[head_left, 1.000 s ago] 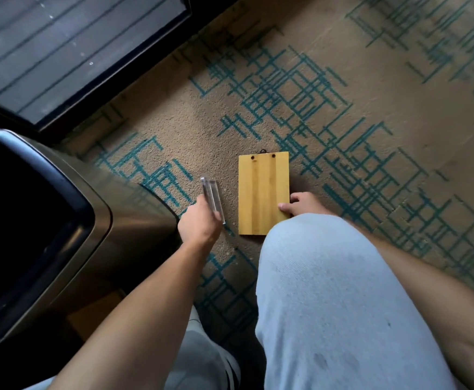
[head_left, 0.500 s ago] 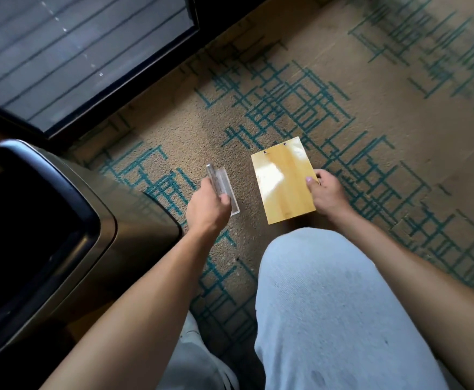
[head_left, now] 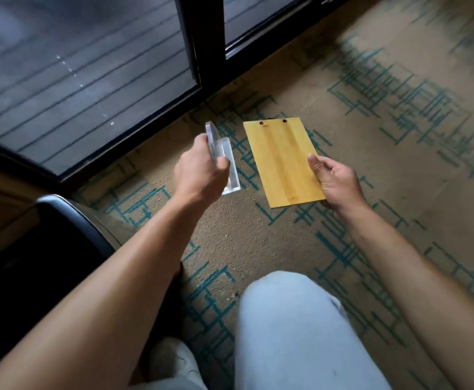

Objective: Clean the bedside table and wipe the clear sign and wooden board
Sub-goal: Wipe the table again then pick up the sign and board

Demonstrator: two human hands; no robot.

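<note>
With the left hand [head_left: 199, 171] gripping the clear acrylic L-shaped sign [head_left: 224, 161] and the right hand [head_left: 332, 180] pinching the yellow rectangular bamboo board [head_left: 282, 160] above the carpet, wiping evidently awaited a cloth.

Carpet [head_left: 370, 80]: tan pile with a teal pattern of crossed lines, covering the floor from near to far right; blurred toward the far right corner.
Glass door [head_left: 75, 66]: far left, dark panes with a dark frame [head_left: 196, 52] and an upright post between two panels; grey decking boards show through the glass.
Bin [head_left: 69, 220]: near left, rounded dark rim with a black opening, standing on the carpet.
Light: dim daylight from the glass side.
</note>
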